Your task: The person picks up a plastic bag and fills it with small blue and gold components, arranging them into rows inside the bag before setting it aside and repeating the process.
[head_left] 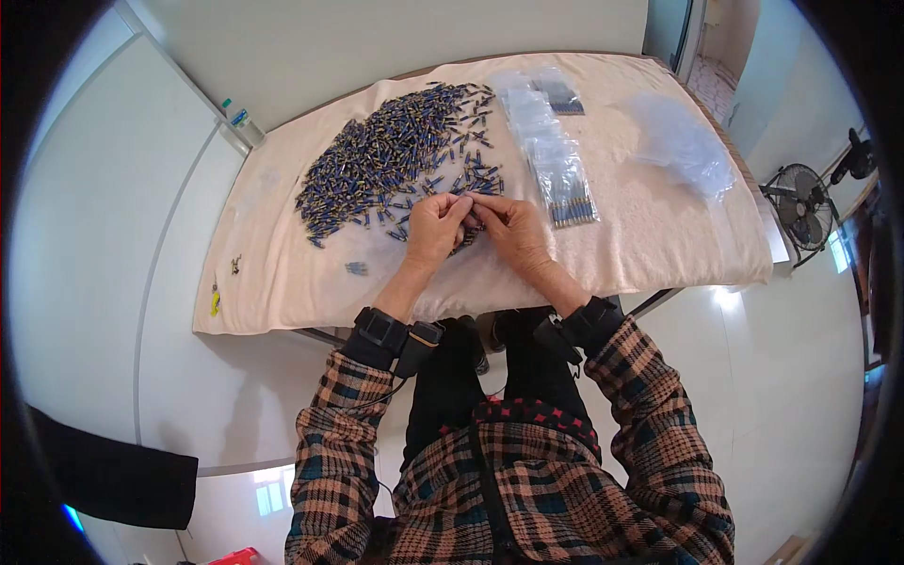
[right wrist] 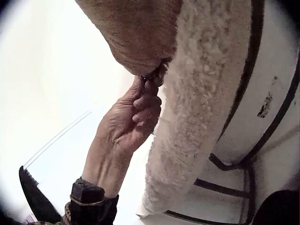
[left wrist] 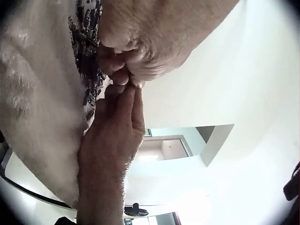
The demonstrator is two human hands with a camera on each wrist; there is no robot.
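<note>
Since the work looks fiddly, the left hand (head_left: 435, 229) and right hand (head_left: 516, 231) meet at the tips, fingers bent; whether they grip a piece, can't tell, tips hide it. Loose pieces (head_left: 377, 155) heaped ahead and left, likely for easy reach; filled bags (head_left: 567, 188) to the right, probably to keep packed ones apart. Pieces: slim, hard-looking rods, dark blue, gold ends. Bags: thin, clear, shiny plastic, rods lined up inside. Fuzzy cream cloth (head_left: 640, 245) underneath, probably stops rolling. Crumpled clear plastic (head_left: 683, 151) further right.
</note>
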